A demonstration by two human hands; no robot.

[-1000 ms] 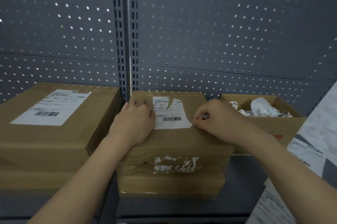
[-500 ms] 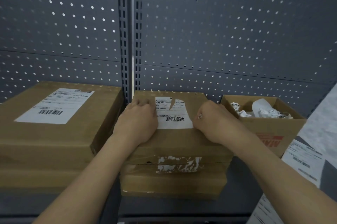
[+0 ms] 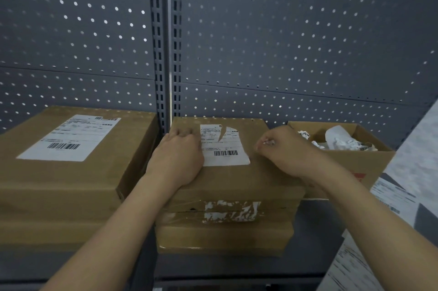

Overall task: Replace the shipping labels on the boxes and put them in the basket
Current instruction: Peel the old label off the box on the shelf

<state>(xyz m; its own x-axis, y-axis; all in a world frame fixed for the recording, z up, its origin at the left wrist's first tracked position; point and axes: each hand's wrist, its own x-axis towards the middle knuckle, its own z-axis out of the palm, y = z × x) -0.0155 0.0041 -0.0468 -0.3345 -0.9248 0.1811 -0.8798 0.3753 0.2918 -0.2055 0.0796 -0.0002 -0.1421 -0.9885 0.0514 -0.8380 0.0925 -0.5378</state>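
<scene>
A stack of brown boxes stands in the middle of the shelf. The top box carries a white shipping label with a barcode, torn at its upper edge. My left hand rests on the box top against the label's left edge and presses down. My right hand hovers over the box's right side, just right of the label, and pinches a small white scrap of label between thumb and fingertips.
A larger brown box with an intact label sits at the left. At the right an open carton holds crumpled paper scraps. Printed label sheets lie at the lower right. A grey pegboard wall stands behind.
My right hand has drawn away from the label's right edge toward the right with the small scrap pinched in it. My left hand stays on the box.
</scene>
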